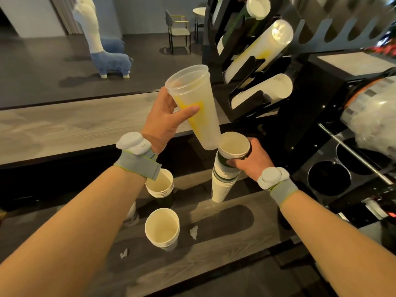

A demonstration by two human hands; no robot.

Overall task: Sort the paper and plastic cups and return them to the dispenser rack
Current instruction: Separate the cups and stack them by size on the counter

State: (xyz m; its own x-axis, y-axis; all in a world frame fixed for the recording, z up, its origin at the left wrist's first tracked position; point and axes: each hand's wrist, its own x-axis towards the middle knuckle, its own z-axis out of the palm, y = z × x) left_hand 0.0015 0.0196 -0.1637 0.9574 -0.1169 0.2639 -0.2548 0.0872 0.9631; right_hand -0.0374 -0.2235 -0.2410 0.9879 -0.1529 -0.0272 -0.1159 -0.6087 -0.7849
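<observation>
Our left hand grips nested clear plastic cups, tilted above the counter, where more paper cups stand nearer us. Our right hand clasps a paper cup stack. We should keep the kinds apart and line each stack up squarely with its matching tube in the dispenser rack, far right.

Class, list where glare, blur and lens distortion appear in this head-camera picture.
Head view: glare whitens the racked plastic cups; the wrapped roll at the right edge is blurred; wide-angle distortion enlarges the left forearm and right forearm near the corners; the held plastic cups are sharp.
</observation>
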